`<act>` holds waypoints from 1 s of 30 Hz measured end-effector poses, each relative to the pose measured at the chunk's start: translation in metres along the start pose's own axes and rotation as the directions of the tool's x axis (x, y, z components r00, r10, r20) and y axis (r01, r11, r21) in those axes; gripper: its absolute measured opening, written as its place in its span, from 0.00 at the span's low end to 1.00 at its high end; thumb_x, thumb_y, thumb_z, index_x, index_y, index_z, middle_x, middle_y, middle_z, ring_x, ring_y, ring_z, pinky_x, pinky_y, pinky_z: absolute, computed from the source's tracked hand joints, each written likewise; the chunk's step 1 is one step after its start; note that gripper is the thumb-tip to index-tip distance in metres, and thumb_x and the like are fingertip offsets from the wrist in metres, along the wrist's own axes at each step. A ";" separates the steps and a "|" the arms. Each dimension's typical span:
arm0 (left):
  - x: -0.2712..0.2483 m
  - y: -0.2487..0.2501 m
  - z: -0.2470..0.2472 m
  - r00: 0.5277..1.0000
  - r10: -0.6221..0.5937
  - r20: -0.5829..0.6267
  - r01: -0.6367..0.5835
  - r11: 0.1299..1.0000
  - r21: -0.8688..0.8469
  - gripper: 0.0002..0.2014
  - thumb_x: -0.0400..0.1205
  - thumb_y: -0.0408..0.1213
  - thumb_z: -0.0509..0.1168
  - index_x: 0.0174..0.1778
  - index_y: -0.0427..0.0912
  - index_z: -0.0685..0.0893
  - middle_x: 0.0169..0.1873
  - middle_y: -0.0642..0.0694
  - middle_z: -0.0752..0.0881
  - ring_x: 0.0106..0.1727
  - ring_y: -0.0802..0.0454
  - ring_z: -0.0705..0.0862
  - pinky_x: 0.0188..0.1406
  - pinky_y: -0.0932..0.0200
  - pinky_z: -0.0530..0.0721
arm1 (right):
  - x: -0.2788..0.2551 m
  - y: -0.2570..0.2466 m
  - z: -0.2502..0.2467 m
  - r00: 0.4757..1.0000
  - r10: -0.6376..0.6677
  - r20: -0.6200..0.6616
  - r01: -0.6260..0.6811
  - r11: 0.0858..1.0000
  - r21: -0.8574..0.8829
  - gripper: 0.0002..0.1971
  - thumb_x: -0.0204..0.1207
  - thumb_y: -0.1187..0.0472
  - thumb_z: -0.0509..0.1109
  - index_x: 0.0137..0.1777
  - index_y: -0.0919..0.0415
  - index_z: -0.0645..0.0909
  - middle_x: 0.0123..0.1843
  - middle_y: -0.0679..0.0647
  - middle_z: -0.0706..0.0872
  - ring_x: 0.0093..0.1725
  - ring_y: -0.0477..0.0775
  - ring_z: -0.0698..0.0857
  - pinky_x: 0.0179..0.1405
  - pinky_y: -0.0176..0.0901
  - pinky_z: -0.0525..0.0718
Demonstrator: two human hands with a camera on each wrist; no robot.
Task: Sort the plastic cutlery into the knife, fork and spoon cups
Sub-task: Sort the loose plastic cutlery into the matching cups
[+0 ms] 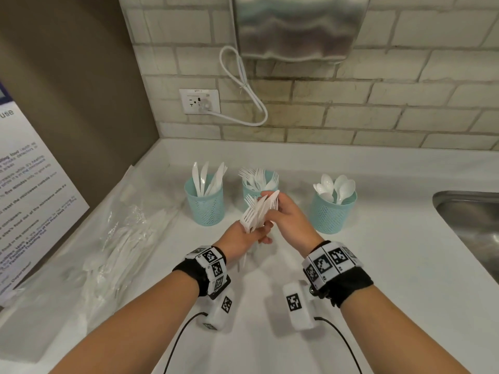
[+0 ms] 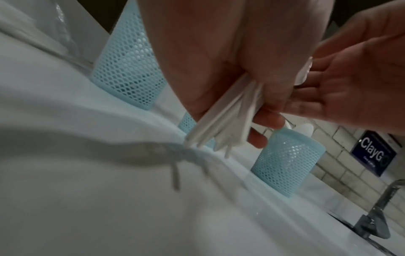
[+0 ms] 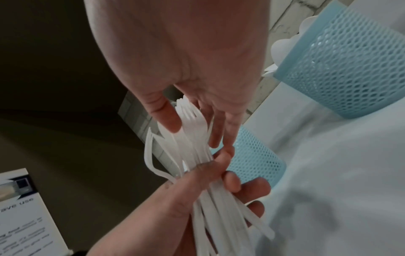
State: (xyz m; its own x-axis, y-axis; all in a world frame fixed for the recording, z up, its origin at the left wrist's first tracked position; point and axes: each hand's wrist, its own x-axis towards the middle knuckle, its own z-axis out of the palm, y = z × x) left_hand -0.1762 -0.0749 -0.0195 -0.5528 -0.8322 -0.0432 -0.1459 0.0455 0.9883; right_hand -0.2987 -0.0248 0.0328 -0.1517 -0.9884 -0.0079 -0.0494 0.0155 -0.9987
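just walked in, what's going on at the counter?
A person is sorting white plastic cutlery. The left hand grips a mixed bundle of cutlery by the handles, and the right hand pinches at the bundle's top, apparently picking a piece out. Behind stand three blue mesh cups: the knife cup, the fork cup and the spoon cup, each already partly filled.

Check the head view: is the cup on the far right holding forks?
No, the rightmost cup holds only spoons; the forks stand in the middle cup.
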 end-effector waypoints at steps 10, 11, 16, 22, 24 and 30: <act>0.005 0.029 -0.022 1.000 -0.003 0.001 0.003 0.995 -0.097 0.05 0.81 0.38 0.68 0.48 0.40 0.84 0.19 0.50 0.74 0.16 0.56 0.68 0.27 0.59 0.84 | 0.023 -0.029 0.002 0.986 -0.110 -0.126 0.111 0.994 0.002 0.06 0.81 0.62 0.63 0.42 0.61 0.77 0.32 0.53 0.81 0.23 0.40 0.80 0.28 0.33 0.78; 0.005 0.030 -0.024 1.000 0.003 -0.001 -0.003 0.994 -0.111 0.07 0.81 0.40 0.68 0.50 0.40 0.83 0.20 0.49 0.75 0.16 0.56 0.68 0.26 0.58 0.84 | 0.025 -0.029 0.003 0.986 -0.112 -0.125 0.114 0.994 0.008 0.07 0.81 0.62 0.64 0.41 0.61 0.77 0.31 0.54 0.80 0.22 0.41 0.79 0.28 0.34 0.78; -0.002 0.034 -0.035 0.997 0.057 0.046 -0.048 0.984 -0.173 0.12 0.80 0.48 0.64 0.52 0.45 0.81 0.27 0.45 0.78 0.16 0.55 0.67 0.26 0.57 0.83 | 0.028 -0.031 0.010 0.991 -0.074 -0.111 0.089 0.986 0.137 0.08 0.81 0.62 0.64 0.39 0.59 0.75 0.27 0.55 0.79 0.23 0.50 0.78 0.23 0.38 0.77; -0.005 0.037 -0.040 0.993 0.071 0.098 -0.049 0.975 -0.219 0.15 0.78 0.51 0.65 0.54 0.46 0.82 0.26 0.45 0.78 0.16 0.54 0.66 0.26 0.56 0.83 | 0.029 -0.034 0.018 0.995 -0.056 -0.082 0.075 0.967 0.245 0.14 0.83 0.64 0.53 0.45 0.60 0.81 0.31 0.60 0.78 0.24 0.52 0.73 0.24 0.42 0.70; -0.006 0.039 -0.040 0.991 0.080 0.109 -0.058 0.980 -0.190 0.06 0.78 0.47 0.68 0.47 0.51 0.85 0.26 0.45 0.77 0.15 0.55 0.65 0.24 0.59 0.81 | 0.030 -0.036 0.021 0.997 -0.035 -0.071 0.054 0.961 0.273 0.15 0.82 0.62 0.53 0.43 0.62 0.82 0.32 0.61 0.78 0.24 0.51 0.71 0.25 0.43 0.68; -0.006 0.041 -0.044 0.996 0.068 0.056 -0.060 0.989 -0.135 0.09 0.79 0.36 0.70 0.37 0.57 0.86 0.24 0.46 0.78 0.15 0.54 0.65 0.23 0.58 0.81 | 0.034 -0.039 0.024 0.997 0.009 -0.074 0.015 0.950 0.311 0.14 0.80 0.62 0.55 0.42 0.64 0.82 0.35 0.64 0.77 0.25 0.53 0.71 0.26 0.46 0.68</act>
State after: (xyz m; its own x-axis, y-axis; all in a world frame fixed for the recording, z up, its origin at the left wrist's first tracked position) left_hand -0.1422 -0.0923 0.0275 -0.6063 -0.7951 0.0158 -0.0007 0.0204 0.9998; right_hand -0.2784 -0.0629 0.0706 -0.2244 -0.9744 -0.0126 0.2579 -0.0469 -0.9650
